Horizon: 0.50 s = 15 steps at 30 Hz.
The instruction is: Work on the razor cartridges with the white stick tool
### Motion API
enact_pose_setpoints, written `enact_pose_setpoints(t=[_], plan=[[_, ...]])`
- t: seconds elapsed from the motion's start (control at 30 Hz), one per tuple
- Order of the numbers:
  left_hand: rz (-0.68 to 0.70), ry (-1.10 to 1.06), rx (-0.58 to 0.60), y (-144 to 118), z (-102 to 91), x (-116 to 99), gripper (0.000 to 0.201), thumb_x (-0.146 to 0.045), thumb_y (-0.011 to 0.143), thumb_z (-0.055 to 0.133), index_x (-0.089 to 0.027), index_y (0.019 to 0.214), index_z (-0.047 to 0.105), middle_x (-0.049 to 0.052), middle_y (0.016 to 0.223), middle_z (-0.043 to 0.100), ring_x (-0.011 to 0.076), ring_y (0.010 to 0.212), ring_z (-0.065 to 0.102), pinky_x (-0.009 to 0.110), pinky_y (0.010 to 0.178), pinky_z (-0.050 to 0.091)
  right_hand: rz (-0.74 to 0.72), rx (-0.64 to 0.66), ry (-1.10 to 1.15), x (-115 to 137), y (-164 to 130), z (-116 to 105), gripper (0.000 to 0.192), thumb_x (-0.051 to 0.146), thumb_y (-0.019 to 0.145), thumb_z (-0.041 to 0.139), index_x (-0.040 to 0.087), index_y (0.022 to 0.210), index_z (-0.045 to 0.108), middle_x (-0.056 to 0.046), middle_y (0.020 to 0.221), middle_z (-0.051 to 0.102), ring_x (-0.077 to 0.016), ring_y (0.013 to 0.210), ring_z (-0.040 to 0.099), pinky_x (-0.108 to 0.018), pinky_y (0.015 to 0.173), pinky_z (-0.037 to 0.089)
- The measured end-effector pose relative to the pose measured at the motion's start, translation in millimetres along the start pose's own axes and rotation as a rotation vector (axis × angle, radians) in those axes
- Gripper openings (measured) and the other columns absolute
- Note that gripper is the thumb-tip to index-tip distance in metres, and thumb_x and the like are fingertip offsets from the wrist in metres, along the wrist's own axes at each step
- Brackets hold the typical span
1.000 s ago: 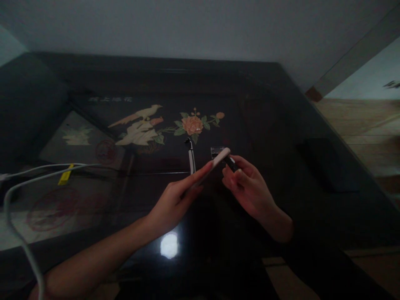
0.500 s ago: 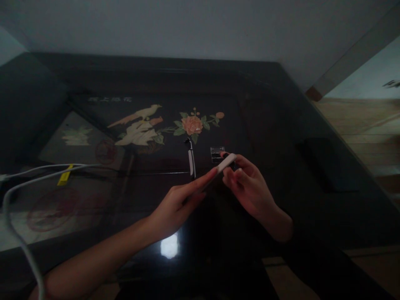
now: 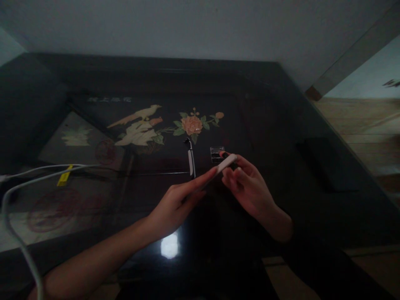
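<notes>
Holding a pale stick over a dark glossy table

Nearest the camera, the black lacquered tabletop (image 3: pixel 200 266) shines like glass and carries a bright patch of reflected light (image 3: pixel 169 246). At the near left a white cable (image 3: pixel 18 237) loops across it, with a small yellow tag (image 3: pixel 64 176) on a strand further back.

Above the middle of the table, the left hand (image 3: pixel 175 204) reaches forward with its fingers stretched long and closed around a slim white rod-shaped object (image 3: pixel 225 163), which slants up to the right. The right hand (image 3: pixel 248 189) meets it from the other side; its fingers are curled in, their tips touching the far end of the rod, and something small and dark sits pinched among them, too dim to identify.

Just beyond the fingertips, a small clear plastic piece (image 3: pixel 216 153) lies on the table. Left of it lies a narrow black and white pen-like item (image 3: pixel 190 157), apart from both hands. Further back the surface bears an inlaid picture of a pale bird and an orange flower with green leaves (image 3: pixel 192 124). A flat black rectangle (image 3: pixel 328 164) rests near the right edge.

Farthest off stand a plain grey wall (image 3: pixel 187 29) and, at the right, a light wooden floor (image 3: pixel 359 121).
</notes>
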<state>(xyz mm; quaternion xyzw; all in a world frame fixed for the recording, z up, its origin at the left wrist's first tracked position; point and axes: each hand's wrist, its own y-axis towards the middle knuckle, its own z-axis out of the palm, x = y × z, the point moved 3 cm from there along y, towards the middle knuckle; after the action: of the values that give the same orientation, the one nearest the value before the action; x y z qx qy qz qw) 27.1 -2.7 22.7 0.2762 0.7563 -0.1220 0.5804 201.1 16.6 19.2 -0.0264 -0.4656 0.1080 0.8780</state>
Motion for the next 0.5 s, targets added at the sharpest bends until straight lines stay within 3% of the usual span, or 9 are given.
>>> enact_pose_setpoints(t=[0.33, 0.5], plan=[[-0.079, 0.01, -0.098, 2.5, -4.0, 3.2, 0.052, -0.016, 0.096, 0.047, -0.027, 0.147, 0.041, 0.001, 0.144, 0.054, 0.0216, 0.13, 0.054, 0.038, 0.111, 0.043, -0.011, 0.017, 0.011, -2.2, 0.0, -2.6, 0.034, 0.037, 0.063, 0.087, 0.024, 0.092, 0.074, 0.009, 0.055, 0.045, -0.0049, 0.047, 0.031, -0.022, 0.046, 0.023], [-0.055, 0.001, -0.072, 1.5, -1.2, 2.4, 0.055, -0.013, 0.095, 0.047, -0.028, 0.148, 0.039, 0.0, 0.145, 0.053, 0.0212, 0.13, 0.054, 0.038, 0.112, 0.042, -0.008, -0.008, 0.002, -1.7, 0.5, -3.4, 0.034, 0.037, 0.062, 0.087, 0.023, 0.09, 0.073, 0.009, 0.056, 0.046, -0.0043, 0.046, 0.032, -0.022, 0.046, 0.023]])
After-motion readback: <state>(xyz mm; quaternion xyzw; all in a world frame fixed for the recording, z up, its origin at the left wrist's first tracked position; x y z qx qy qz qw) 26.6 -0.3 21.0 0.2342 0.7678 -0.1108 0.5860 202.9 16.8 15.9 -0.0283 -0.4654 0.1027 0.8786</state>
